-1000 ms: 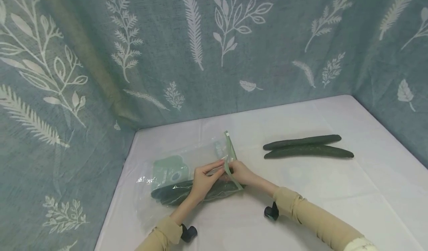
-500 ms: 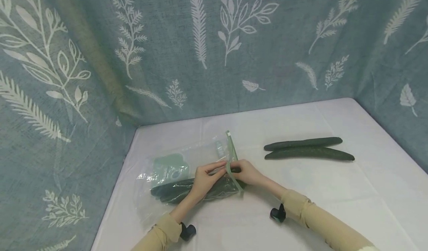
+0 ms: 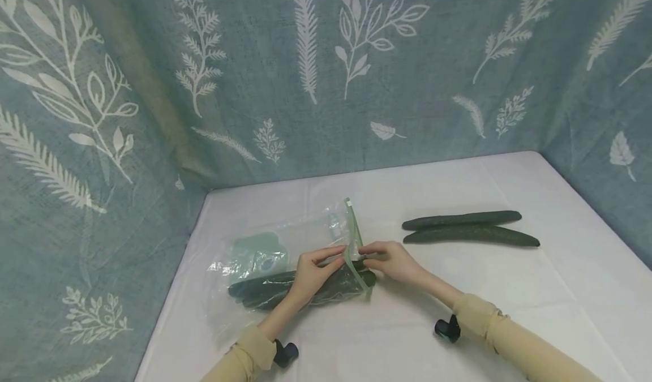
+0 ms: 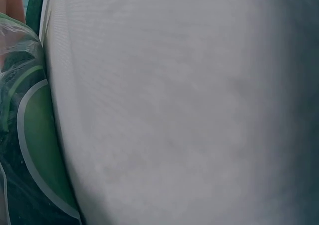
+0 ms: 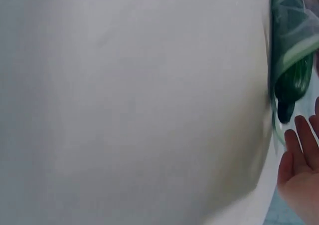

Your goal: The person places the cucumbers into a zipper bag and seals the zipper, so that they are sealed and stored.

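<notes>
A clear zip bag [image 3: 260,249] with a green-edged mouth and a pale green print lies on its side, mouth to the right. Inside are dark green cucumbers [image 3: 249,292]; a cucumber end [image 5: 295,80] sticks out of the mouth. My left hand [image 3: 309,275] lies over the bag and pinches the mouth's edge between thumb and fingers. Just right of the mouth is my right hand [image 3: 397,262], its fingers loosely extended toward the cucumber ends. In the right wrist view, that hand [image 5: 301,177] shows relaxed fingers with nothing held, a little apart from the cucumber tip.
Two more cucumbers, a rear one [image 3: 460,219] and a front one [image 3: 474,234], lie side by side at the right on the white-covered table [image 3: 484,314]. A blue-green leaf-patterned curtain [image 3: 326,127] stands along the table's back and sides.
My right hand has drawn back to the right, out of the bag's mouth, leaving cucumber ends showing there. The left hand keeps its pinch on the edge, nearly still.
</notes>
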`<state>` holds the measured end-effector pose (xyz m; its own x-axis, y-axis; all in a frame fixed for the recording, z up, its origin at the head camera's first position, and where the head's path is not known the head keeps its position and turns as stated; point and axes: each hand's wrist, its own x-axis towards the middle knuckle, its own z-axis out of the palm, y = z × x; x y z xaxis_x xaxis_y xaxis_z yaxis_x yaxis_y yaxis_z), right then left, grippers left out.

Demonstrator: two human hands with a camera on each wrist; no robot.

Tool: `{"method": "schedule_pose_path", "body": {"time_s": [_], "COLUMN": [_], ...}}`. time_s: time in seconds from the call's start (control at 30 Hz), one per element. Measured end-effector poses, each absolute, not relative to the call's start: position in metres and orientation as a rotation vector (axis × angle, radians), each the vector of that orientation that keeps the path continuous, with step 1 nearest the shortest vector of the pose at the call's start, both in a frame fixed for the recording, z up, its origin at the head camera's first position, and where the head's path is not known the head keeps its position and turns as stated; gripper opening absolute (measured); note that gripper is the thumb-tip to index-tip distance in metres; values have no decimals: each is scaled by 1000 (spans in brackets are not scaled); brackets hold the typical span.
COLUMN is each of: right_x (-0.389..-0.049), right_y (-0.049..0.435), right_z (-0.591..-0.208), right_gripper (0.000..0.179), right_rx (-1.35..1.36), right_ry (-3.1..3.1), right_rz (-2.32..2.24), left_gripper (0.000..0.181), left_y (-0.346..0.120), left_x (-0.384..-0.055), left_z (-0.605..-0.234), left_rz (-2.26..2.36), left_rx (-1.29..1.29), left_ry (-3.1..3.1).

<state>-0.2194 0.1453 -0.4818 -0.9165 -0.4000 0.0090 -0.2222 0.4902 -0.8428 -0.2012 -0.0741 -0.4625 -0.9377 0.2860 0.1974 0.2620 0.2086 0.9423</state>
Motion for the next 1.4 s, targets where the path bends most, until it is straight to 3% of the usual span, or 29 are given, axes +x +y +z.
{"method": "schedule_pose_path", "body": {"time_s": [1.4], "right_x": [-203], "right_y": [284], "right_z": [-463], "right_gripper": [36], "right_rx": [-357], "right_ry": [2974], "right_rz": [-1219], "left_gripper": [26], "left_y": [-82], "left_x": [-202], "left_z": [-460], "left_rz": [1833], "left_rx": [561], "left_ry": [2418]}}
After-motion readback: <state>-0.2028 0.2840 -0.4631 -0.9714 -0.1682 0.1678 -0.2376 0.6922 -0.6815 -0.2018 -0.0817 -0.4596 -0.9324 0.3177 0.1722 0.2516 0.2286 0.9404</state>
